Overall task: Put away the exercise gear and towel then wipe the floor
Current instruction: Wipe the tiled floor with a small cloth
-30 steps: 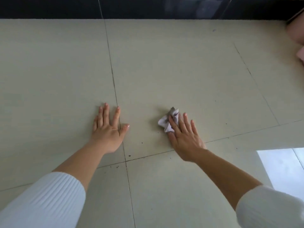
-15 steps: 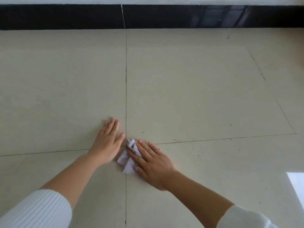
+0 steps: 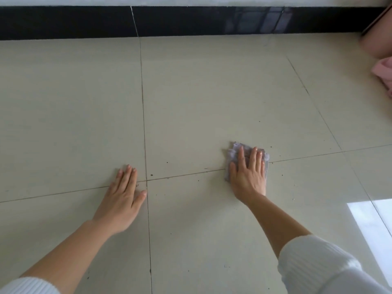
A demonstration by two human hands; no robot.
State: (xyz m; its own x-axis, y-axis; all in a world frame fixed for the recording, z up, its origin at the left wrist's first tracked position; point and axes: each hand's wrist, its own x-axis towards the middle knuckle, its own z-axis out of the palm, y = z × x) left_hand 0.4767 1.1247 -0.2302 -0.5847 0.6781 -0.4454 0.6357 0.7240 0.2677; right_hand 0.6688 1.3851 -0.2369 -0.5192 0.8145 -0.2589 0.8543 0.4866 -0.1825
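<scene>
On the pale tiled floor (image 3: 212,92), right of the grout cross (image 3: 146,181), the right hand (image 3: 248,177) presses a crumpled greyish cloth (image 3: 233,153) under straight fingers; the left hand (image 3: 125,198) rests flat, open. Firm overlapping strokes should gather the dark specks (image 3: 151,175).

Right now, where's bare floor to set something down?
Bare tile runs from the black baseboard down to both hands, and between left hand and right hand. Crowded: cloth under the right hand, pink fabric far right.

One view is taken from the head, wide-angle, pitched forward and down. The floor (image 3: 212,92) is seen close; black skirting (image 3: 191,22) is caught along the top edge.
</scene>
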